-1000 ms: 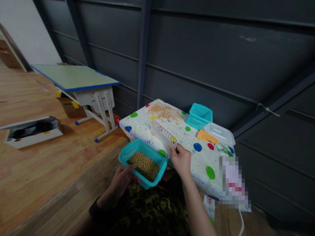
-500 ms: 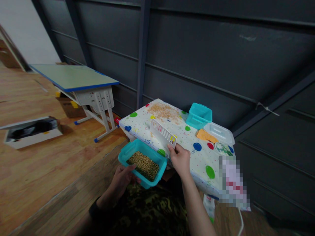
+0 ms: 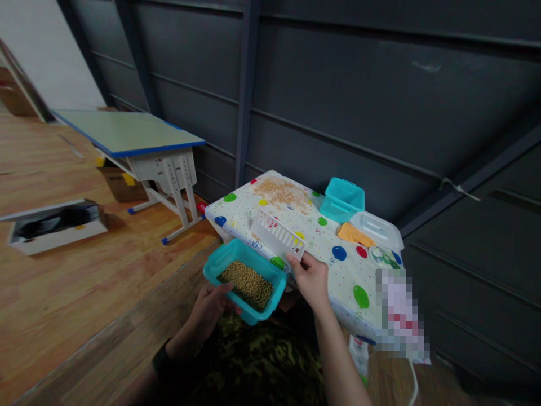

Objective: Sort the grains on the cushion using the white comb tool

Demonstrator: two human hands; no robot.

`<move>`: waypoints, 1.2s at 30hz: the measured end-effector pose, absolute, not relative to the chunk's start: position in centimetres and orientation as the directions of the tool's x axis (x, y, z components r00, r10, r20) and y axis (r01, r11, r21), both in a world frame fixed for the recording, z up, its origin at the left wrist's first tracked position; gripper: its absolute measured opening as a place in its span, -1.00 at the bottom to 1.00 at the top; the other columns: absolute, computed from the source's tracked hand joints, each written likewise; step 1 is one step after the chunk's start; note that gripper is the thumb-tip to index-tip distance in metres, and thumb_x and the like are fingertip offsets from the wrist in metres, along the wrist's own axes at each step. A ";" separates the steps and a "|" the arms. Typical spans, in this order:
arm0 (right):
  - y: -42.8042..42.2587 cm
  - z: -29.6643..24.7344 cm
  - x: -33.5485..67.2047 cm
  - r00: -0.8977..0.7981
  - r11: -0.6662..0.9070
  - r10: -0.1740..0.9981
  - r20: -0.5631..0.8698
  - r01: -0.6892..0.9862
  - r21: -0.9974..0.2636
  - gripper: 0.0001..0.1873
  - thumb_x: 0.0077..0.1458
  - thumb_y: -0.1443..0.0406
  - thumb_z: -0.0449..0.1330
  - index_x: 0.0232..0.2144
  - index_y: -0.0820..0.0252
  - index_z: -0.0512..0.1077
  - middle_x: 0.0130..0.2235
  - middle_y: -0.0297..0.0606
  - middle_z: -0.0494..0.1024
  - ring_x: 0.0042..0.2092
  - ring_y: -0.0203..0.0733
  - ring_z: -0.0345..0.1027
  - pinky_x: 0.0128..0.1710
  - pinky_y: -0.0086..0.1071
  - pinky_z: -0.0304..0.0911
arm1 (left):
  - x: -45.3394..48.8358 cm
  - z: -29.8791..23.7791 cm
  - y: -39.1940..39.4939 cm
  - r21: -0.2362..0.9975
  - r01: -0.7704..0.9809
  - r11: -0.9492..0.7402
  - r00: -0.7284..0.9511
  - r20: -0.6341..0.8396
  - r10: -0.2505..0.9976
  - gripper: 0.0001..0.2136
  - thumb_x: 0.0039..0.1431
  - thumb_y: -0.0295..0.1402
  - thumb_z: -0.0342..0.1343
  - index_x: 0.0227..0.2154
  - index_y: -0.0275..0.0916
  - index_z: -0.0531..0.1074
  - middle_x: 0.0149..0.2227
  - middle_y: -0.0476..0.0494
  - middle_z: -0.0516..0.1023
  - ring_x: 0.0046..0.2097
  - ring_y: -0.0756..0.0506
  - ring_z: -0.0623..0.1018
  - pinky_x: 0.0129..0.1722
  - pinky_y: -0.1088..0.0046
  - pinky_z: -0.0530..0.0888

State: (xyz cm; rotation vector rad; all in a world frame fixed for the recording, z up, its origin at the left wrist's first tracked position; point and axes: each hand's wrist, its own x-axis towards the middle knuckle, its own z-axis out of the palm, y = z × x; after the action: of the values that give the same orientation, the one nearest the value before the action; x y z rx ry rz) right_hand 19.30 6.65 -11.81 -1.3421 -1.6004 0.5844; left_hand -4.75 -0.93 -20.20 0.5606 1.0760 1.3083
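Note:
My left hand [image 3: 211, 306] grips the near left side of a teal plastic box [image 3: 276, 285], thumb over the rim. Round tan beans [image 3: 247, 279], probably soybeans, lie in the box with smaller greenish ones around them. The box is held at the table's front edge. My right hand [image 3: 310, 277] is closed on the right end of a white slotted plastic strip [image 3: 274, 234], which stands tilted on its long edge at the tablecloth. Farther back, a patch of loose beans [image 3: 283, 193] is spread over the balloon-print tablecloth [image 3: 313, 231].
A second teal box [image 3: 338, 210] stands at the back right, beside a clear lid [image 3: 380, 230], an orange cloth [image 3: 355, 234] and a blurred-out package [image 3: 399, 310]. A dark panelled wall [image 3: 338, 84] rises behind. Leftward are a desk [image 3: 135, 132] and an open carton [image 3: 59, 225].
The white slotted strip has tipped and shifted slightly toward me and left, its slotted face showing more. My right hand moved a little with it. The held box has hardly moved.

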 end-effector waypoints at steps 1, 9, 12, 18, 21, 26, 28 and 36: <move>6.6 -11.8 19.3 0.030 0.286 0.939 0.341 0.482 -0.829 -0.59 0.26 0.01 0.27 -0.40 0.17 0.71 -0.48 -0.25 0.68 -0.43 -0.10 0.46 -0.39 -0.33 0.35 | -4.7 -20.3 -0.9 0.841 -0.490 0.230 -0.095 -0.314 0.945 -0.55 -0.15 0.01 0.55 -0.81 -0.17 0.53 -0.75 -0.17 0.58 -0.70 -0.09 0.53 -0.70 0.46 0.35; 6.2 -11.5 19.2 0.015 0.280 0.948 0.319 0.442 -0.852 -0.60 0.24 0.00 0.28 -0.42 0.16 0.70 -0.47 -0.24 0.68 -0.35 -0.03 0.54 -0.33 -0.31 0.43 | -4.7 -19.9 -1.0 0.846 -0.485 0.224 -0.093 -0.304 0.948 -0.56 -0.17 0.00 0.55 -0.81 -0.18 0.56 -0.74 -0.20 0.59 -0.73 -0.07 0.49 -0.72 0.47 0.31; 6.0 -11.4 19.3 0.022 0.260 0.954 0.298 0.429 -0.865 -0.61 0.23 0.00 0.28 -0.41 0.14 0.70 -0.49 -0.25 0.66 -0.34 0.00 0.57 -0.34 -0.30 0.44 | -4.7 -19.7 -1.0 0.846 -0.484 0.226 -0.090 -0.305 0.948 -0.58 -0.15 -0.01 0.54 -0.80 -0.19 0.57 -0.74 -0.22 0.60 -0.71 -0.09 0.52 -0.71 0.47 0.32; 5.7 -11.2 19.3 0.023 0.253 0.957 0.290 0.426 -0.868 -0.62 0.22 -0.01 0.29 -0.36 0.13 0.72 -0.49 -0.25 0.66 -0.33 0.02 0.58 -0.29 -0.26 0.49 | -4.7 -19.8 -1.1 0.845 -0.482 0.232 -0.088 -0.310 0.947 -0.58 -0.13 -0.03 0.52 -0.79 -0.20 0.57 -0.73 -0.22 0.60 -0.71 -0.08 0.51 -0.70 0.45 0.32; 5.6 -11.2 19.3 0.017 0.249 0.959 0.283 0.428 -0.869 -0.62 0.23 -0.01 0.29 -0.39 0.10 0.71 -0.51 -0.27 0.65 -0.33 0.02 0.58 -0.29 -0.26 0.49 | -4.7 -19.8 -1.1 0.844 -0.484 0.231 -0.082 -0.307 0.948 -0.59 -0.11 -0.02 0.51 -0.77 -0.20 0.58 -0.73 -0.20 0.60 -0.70 -0.09 0.52 -0.70 0.44 0.32; 5.5 -10.9 19.3 -0.007 0.261 0.957 0.289 0.449 -0.854 -0.60 0.23 -0.02 0.28 -0.46 0.09 0.68 -0.55 -0.29 0.61 -0.37 -0.01 0.54 -0.34 -0.29 0.45 | -4.8 -19.6 -1.1 0.847 -0.484 0.218 -0.083 -0.293 0.953 -0.58 -0.11 -0.02 0.51 -0.79 -0.18 0.55 -0.75 -0.17 0.58 -0.70 -0.10 0.52 -0.71 0.45 0.32; 5.5 -10.8 19.4 -0.013 0.265 0.956 0.292 0.458 -0.848 -0.59 0.24 -0.02 0.27 -0.47 0.10 0.67 -0.56 -0.29 0.60 -0.42 -0.05 0.50 -0.40 -0.32 0.40 | -4.8 -19.6 -1.1 0.849 -0.484 0.215 -0.073 -0.284 0.956 -0.59 -0.09 -0.03 0.50 -0.77 -0.18 0.56 -0.75 -0.17 0.58 -0.70 -0.11 0.53 -0.70 0.45 0.32; 5.1 -11.1 19.8 0.014 0.276 0.948 0.318 0.461 -0.843 -0.55 0.22 -0.04 0.29 -0.52 0.14 0.63 -0.57 -0.32 0.56 -0.49 -0.16 0.37 -0.47 -0.37 0.27 | -4.9 -20.0 -1.0 0.858 -0.476 0.195 -0.090 -0.269 0.959 -0.57 -0.09 -0.02 0.51 -0.79 -0.19 0.55 -0.74 -0.18 0.58 -0.70 -0.09 0.52 -0.71 0.45 0.32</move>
State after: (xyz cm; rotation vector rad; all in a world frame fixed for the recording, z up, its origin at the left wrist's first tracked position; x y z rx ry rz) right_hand 19.79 5.13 -11.15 -1.3305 -1.6006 0.6463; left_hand -4.88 -0.99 -20.00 0.6033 1.0574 1.3271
